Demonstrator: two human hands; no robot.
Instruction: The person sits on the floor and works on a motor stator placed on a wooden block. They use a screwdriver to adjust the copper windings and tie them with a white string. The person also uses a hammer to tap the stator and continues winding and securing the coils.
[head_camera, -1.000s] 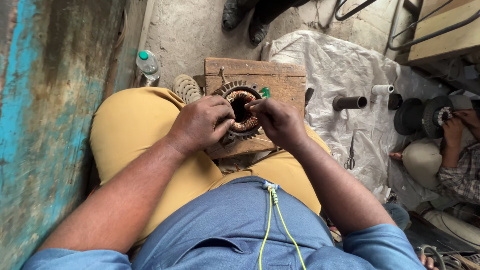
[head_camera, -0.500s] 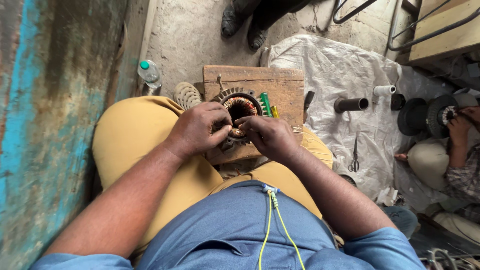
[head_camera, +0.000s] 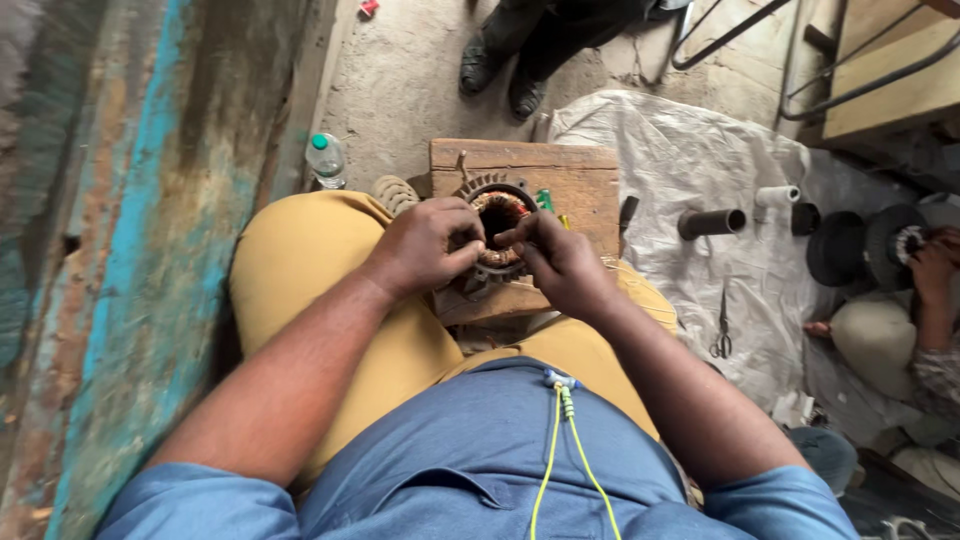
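Fingers (head_camera: 470, 250) of the left hand (head_camera: 425, 245) curl over the near left rim of a round motor core (head_camera: 497, 225), gripping it, while the right hand (head_camera: 560, 260) pinches its fingertips together at the core's open middle; whatever thin thing they hold there is too small to make out. The core is a ring with copper-coloured wire in its centre and a toothed outer edge, and it sits on a worn wooden block (head_camera: 580, 185) that serves as the working surface, propped against the seated person's knees.

Mustard-yellow trousers (head_camera: 300, 260) cover those knees, and a blue shirt (head_camera: 480, 460) with a thin yellow-green cord (head_camera: 550, 460) hanging down it fills the bottom of the view. A green-handled tool (head_camera: 545, 200) lies on the block just beside the core.

On the concrete floor left of the block stands a clear plastic bottle (head_camera: 325, 160) with a green cap, close to a peeling blue-painted wall (head_camera: 110, 250). To the right a pale plastic sheet (head_camera: 700, 150) is spread out, carrying a dark pipe piece (head_camera: 712, 222), a small white roll (head_camera: 778, 195) and a pair of scissors (head_camera: 722, 335). Another person's hand (head_camera: 930, 265) works on a dark round part at the far right, and a pair of dark shoes (head_camera: 500, 75) stands beyond the block.
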